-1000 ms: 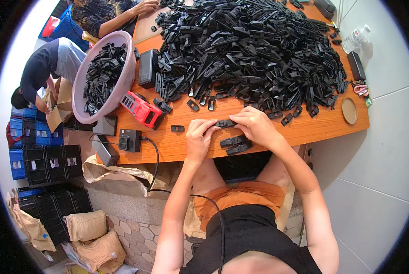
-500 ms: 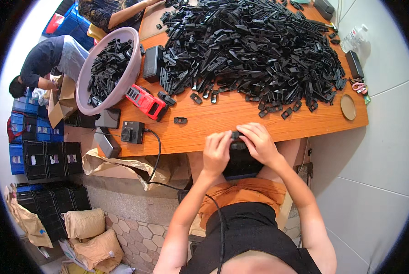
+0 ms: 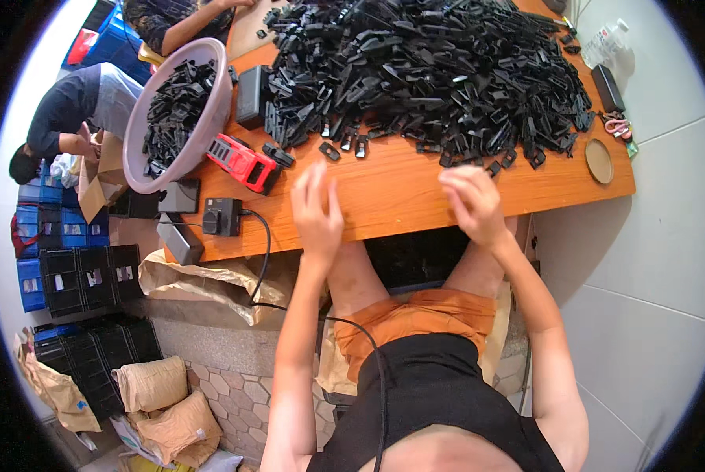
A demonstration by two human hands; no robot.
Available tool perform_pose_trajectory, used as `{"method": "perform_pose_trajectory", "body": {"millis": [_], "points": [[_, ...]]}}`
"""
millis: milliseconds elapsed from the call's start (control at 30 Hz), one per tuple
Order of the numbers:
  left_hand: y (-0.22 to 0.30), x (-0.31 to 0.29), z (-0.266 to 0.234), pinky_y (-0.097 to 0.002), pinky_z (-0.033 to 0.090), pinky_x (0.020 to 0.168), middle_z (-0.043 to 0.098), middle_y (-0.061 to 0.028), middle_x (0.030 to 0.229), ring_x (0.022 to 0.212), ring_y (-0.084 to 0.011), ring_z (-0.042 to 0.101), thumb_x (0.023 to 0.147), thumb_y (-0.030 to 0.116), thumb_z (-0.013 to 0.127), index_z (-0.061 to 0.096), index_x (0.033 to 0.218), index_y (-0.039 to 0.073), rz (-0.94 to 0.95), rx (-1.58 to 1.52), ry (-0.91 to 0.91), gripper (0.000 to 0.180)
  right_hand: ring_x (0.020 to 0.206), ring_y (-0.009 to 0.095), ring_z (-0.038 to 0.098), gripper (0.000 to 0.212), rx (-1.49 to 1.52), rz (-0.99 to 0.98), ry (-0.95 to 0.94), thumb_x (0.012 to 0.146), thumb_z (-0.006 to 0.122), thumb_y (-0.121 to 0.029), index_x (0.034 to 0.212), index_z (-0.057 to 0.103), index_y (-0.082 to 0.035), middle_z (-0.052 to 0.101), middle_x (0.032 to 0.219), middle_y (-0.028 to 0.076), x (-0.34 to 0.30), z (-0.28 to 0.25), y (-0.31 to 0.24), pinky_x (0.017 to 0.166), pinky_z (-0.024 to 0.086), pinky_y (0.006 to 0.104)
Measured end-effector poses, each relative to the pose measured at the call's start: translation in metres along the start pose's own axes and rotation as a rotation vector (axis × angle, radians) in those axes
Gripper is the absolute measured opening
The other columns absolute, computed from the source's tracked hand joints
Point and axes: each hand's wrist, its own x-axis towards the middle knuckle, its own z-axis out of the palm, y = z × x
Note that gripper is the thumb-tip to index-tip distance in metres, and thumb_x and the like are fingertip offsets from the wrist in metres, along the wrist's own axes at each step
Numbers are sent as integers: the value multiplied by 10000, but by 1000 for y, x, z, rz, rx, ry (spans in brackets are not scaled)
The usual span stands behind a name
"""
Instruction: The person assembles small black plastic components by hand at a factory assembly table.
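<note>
My left hand [image 3: 318, 214] is raised over the front edge of the wooden table [image 3: 384, 197], its fingers apart and a little blurred. No thing shows in it. Farther right, my right hand [image 3: 478, 206] is over the table with fingers bent and thumb apart, also seemingly holding nothing. Its fingertips are close to the near edge of a large heap of black plastic clips [image 3: 423, 71]. A few loose clips [image 3: 330, 151] lie in front of the heap, beyond my left hand. Between my knees, below the table edge, is a dark container [image 3: 415, 256], its contents too dark to tell.
Left of the heap stand a pink basin [image 3: 136, 149] of black parts, a red toy truck [image 3: 245, 164] and a small black device [image 3: 222, 216] with a cable [image 3: 267, 259]. A round lid [image 3: 599, 161] lies at right. Two other people [image 3: 69, 102] are at far left and top.
My hands have come apart from a black piece held between them. The left moved left and the right moved right and farther over the table. The piece is no longer visible between them.
</note>
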Motion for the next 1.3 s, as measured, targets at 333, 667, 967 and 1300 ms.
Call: {"method": "perform_pose_trajectory", "body": {"millis": [333,667,967,1300], "points": [[-64,88,57,-639,222,1028,407,-139,1394,1274,-374,395,890,470,564,614,1206,245,-235,417,-109,390,1087,312,534,376,-200,84,116,767,718,-97,1128,623,-55,571,1178,128,36,18,-7,929,429,403],[-48,92,34,-559,281,1053,420,-222,1362,1307,-462,301,897,427,587,536,1287,89,-290,387,-7,519,1343,378,264,679,-141,32,-258,753,707,-476,1314,502,-152,336,1414,176,40,117,-50,1097,178,572],[-20,64,54,-617,164,1068,472,-159,1382,1329,-431,279,969,464,396,419,1404,131,-619,193,-276,548,1357,343,305,421,-160,-1,-344,822,668,-358,1151,619,-99,427,1395,164,28,100,-23,1114,191,540],[-48,50,44,-404,170,1152,332,-235,1474,1407,-404,191,991,515,318,365,1427,29,-571,-306,-442,655,1192,309,480,311,-104,3,-180,807,658,-166,1082,605,-30,510,1289,165,6,94,-55,1050,341,449]]}}
